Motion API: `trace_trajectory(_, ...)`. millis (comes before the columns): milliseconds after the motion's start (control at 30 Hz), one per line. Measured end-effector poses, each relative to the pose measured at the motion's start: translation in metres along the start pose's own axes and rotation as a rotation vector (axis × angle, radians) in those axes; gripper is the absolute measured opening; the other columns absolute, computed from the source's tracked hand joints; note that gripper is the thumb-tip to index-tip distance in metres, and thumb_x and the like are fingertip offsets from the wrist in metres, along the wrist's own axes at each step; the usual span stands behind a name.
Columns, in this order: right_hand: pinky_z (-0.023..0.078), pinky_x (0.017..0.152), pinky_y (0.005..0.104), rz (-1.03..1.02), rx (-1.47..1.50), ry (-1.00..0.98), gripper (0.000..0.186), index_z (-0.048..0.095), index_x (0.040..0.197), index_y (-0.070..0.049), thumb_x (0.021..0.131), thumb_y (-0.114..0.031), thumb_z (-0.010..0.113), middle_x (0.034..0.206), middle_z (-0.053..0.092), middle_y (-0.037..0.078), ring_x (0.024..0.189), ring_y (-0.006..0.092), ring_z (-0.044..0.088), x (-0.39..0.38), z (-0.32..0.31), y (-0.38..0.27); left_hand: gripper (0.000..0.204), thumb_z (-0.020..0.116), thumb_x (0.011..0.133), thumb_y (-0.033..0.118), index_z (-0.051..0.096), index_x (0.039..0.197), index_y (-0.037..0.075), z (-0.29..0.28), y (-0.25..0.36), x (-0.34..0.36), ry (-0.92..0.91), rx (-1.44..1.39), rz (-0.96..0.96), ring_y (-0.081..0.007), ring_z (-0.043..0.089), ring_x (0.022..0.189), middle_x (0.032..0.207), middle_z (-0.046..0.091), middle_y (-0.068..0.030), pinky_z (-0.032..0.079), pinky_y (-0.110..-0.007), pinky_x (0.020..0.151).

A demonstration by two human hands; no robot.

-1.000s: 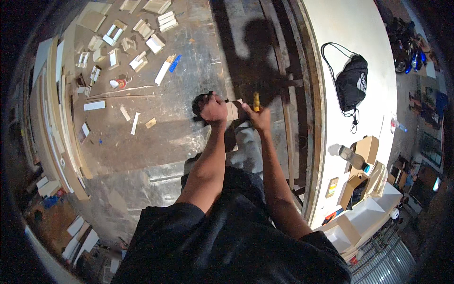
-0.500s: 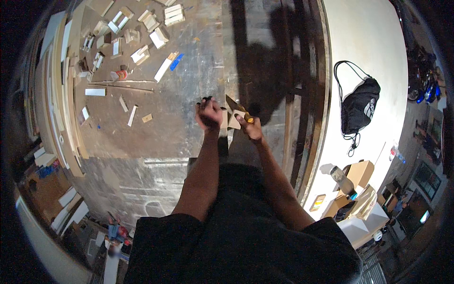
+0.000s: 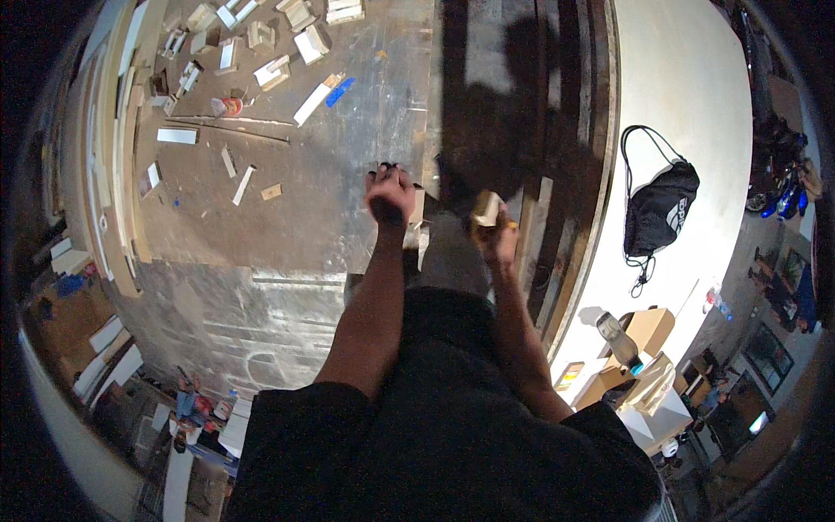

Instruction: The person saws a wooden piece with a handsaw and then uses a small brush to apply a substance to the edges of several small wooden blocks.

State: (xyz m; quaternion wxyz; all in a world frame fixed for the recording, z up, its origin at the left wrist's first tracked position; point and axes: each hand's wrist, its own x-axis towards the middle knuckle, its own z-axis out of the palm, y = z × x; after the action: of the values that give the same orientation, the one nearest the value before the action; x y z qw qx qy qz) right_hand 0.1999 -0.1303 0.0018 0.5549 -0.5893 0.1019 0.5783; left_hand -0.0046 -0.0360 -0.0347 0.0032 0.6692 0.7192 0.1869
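Observation:
Over the edge of the workbench, my left hand (image 3: 390,196) is curled, with dark shapes at its fingertips; what it grips, if anything, I cannot make out. Just beside it, a pale wooden piece (image 3: 417,209) shows at the bench edge. My right hand (image 3: 499,243) is closed around a small wooden block (image 3: 486,210), apart from the left hand and to its right. A bit of yellow handle (image 3: 512,227) shows by the right fingers; a blade is not clearly visible now.
Many small wooden assemblies (image 3: 261,36) and offcuts cover the far left of the workbench (image 3: 322,191). Long boards (image 3: 113,174) lie along its left side. On the white surface to the right are a black drawstring bag (image 3: 663,209), a bottle (image 3: 618,339) and a cardboard box (image 3: 649,331).
My right hand has moved right, away from the left hand, carrying the wooden block. The saw blade seen earlier beside the block no longer shows clearly. My left hand has barely moved.

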Motion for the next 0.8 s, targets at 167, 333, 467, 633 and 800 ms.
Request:
trace_trajectory(167,0.030,0.041,0.0217,-0.096,-0.567,-0.060,0.028,0.062,0.083,-0.012,0.094,-0.038,0.069,0.062,0.053,-0.008,0.046,0.0019,0.043,-0.024,-0.046,-0.052,0.020,0.058,0.088,0.020,0.072,0.082,0.007,-0.009,0.015,0.012,-0.061,-0.070,-0.009,-0.0363,0.066,0.085,0.093,0.072,-0.0140,0.053,-0.046,0.080)
trace_trajectory(333,0.033,0.049,0.0269,-0.215,-0.707,-0.140,0.043,0.065,0.083,-0.007,0.089,-0.049,0.071,0.064,0.051,-0.006,0.053,0.0060,0.043,-0.029,-0.045,-0.029,0.023,0.059,0.090,0.023,0.068,0.075,0.007,-0.016,0.014,0.011,-0.027,-0.111,0.060,-0.0361,0.064,0.076,0.085,0.069,-0.0138,0.053,-0.046,0.069)
trace_trajectory(467,0.025,0.041,0.0254,-0.117,-0.753,-0.256,0.031,0.058,0.077,-0.014,0.091,-0.037,0.072,0.054,0.045,-0.007,0.043,0.0039,0.038,-0.038,-0.035,-0.031,0.031,0.058,0.092,0.026,0.065,0.070,0.006,-0.027,-0.009,0.006,0.048,-0.071,0.069,-0.0360,0.063,0.071,0.076,0.066,-0.0132,0.052,-0.047,0.061)
trace_trajectory(633,0.036,0.045,0.0258,-0.016,-0.691,-0.448,0.028,0.062,0.087,-0.004,0.089,-0.028,0.076,0.059,0.052,-0.005,0.045,0.0059,0.043,-0.042,-0.029,-0.039,0.034,0.057,0.094,0.030,0.063,0.074,0.004,-0.034,-0.025,0.003,0.047,-0.028,-0.047,-0.0374,0.063,0.077,0.081,0.065,-0.0147,0.051,-0.049,0.065)
trace_trajectory(800,0.038,0.047,0.0234,0.025,-0.597,-0.577,0.028,0.062,0.091,-0.003,0.089,-0.028,0.076,0.061,0.051,-0.005,0.048,0.0054,0.044,-0.065,-0.013,-0.059,0.030,0.057,0.094,0.032,0.059,0.081,0.005,-0.055,-0.034,-0.007,0.078,-0.157,-0.186,-0.0385,0.062,0.080,0.082,0.064,-0.0156,0.049,-0.051,0.067)
